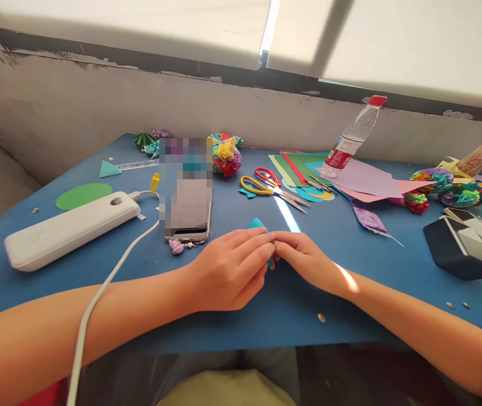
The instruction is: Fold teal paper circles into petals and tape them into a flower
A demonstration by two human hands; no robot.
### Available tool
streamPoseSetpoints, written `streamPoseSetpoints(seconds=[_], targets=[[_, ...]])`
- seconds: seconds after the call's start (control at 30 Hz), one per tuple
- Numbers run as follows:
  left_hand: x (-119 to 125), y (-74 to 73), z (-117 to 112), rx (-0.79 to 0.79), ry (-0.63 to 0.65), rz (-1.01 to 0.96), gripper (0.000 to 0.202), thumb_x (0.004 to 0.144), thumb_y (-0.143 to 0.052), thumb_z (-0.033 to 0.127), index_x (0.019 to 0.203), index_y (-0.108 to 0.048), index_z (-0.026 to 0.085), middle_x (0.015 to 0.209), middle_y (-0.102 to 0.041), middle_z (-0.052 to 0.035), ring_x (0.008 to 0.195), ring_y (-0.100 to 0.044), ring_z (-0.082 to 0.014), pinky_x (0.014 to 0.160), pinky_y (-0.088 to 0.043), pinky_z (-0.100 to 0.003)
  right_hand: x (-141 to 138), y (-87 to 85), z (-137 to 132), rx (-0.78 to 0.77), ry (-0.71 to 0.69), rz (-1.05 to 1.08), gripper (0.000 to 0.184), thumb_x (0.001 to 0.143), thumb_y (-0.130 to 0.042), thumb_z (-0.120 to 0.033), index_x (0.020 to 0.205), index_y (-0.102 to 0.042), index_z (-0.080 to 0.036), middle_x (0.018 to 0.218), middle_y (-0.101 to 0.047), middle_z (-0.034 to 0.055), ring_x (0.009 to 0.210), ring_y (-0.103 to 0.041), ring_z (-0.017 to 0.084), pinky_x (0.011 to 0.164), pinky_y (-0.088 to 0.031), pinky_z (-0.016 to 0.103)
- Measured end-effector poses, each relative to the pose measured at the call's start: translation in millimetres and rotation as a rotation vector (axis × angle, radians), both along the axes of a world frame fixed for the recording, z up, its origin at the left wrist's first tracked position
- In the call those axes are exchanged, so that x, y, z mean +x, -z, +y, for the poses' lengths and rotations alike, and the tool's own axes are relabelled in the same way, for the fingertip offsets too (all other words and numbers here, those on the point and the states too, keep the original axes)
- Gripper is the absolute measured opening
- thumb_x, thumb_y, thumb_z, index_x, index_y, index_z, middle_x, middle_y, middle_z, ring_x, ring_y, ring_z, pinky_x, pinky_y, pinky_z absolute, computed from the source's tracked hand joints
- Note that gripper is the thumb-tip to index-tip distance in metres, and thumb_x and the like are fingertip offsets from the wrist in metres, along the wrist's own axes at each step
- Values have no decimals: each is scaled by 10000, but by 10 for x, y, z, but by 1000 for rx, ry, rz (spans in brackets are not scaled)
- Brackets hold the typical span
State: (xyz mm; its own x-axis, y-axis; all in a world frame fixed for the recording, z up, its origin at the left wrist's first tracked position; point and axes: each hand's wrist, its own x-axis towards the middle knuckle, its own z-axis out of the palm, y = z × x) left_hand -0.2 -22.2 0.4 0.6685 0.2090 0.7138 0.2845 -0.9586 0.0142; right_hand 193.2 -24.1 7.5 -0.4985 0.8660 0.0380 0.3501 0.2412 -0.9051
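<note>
A small turquoise piece of paper (257, 223) is between my two hands at the middle of the table; most of it is hidden by my fingers. My left hand (234, 268) wraps over it from the left, fingers together. From the right, my right hand (302, 256) pinches its edge, the fingertips of both hands meeting. Just beyond lie scissors (272, 189) with one red and one yellow handle loop, blades pointing right. A phone (190, 211) with a purple charm (176, 246) lies beside my left hand.
A white power bank (71, 231) with a cable (109, 276) crossing my left forearm lies left, near a green paper disc (82, 194). Coloured paper sheets (363, 180), a red-capped bottle (353, 138) and paper flowers (226, 155) stand behind. A dark box (460, 248) sits right.
</note>
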Motion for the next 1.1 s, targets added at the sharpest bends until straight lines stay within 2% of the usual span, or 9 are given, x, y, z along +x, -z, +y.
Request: streamPoseSetpoints(seconds=[0.13,0.27,0.43,0.67,0.8,0.9,1.1], targets=[[-15,-2,10,-35,-50,34,413,820,-575,262,1165,-515,42,1181,-617,-203,1145,-551,-320,930,-498,-471,17,-27,-6,40,-52,12,263,901,-374,-270,712,-520,-162,662,-509,-4,633,-453,115,605,-397,233],[-28,-6,19,-30,-82,37,356,852,-524,196,1183,-520,64,1199,-615,-187,1152,-556,-288,943,-486,-454,47,-36,-1,137,-71,-47,275,917,-355,-274,692,-472,-168,643,-452,-16,608,-394,105,567,-359,224],[-29,-1,17,-9,-81,18,388,851,-554,277,1169,-535,57,1174,-626,-201,1138,-568,-291,933,-500,-446,68,-10,7,269,-73,-120,278,929,-332,-276,693,-436,-173,633,-400,-27,581,-334,96,525,-320,218],[-20,33,25,118,-107,74,335,846,-445,88,1160,-543,26,1178,-619,-210,1146,-561,-280,930,-513,-422,13,6,-10,389,-12,-212,309,938,-311,-295,660,-390,-184,594,-382,-34,540,-325,92,501,-307,222],[-5,36,22,128,-131,66,310,851,-453,86,1131,-560,11,1164,-624,-221,1139,-565,-290,910,-528,-421,0,20,-13,414,4,-199,326,952,-291,-306,676,-414,-187,616,-455,-15,550,-395,99,529,-348,226],[-1,35,21,112,-129,67,320,856,-445,96,1147,-557,26,1178,-618,-212,1157,-551,-283,919,-523,-420,4,29,-15,378,-4,-164,338,958,-290,-308,676,-432,-186,622,-476,-14,555,-429,98,542,-367,220],[-8,40,29,68,-91,61,339,858,-441,100,1174,-547,40,1203,-606,-198,1174,-538,-272,932,-514,-412,-17,53,-30,372,85,-103,344,913,-335,-306,598,-401,-186,553,-421,-24,523,-387,98,505,-334,223]])
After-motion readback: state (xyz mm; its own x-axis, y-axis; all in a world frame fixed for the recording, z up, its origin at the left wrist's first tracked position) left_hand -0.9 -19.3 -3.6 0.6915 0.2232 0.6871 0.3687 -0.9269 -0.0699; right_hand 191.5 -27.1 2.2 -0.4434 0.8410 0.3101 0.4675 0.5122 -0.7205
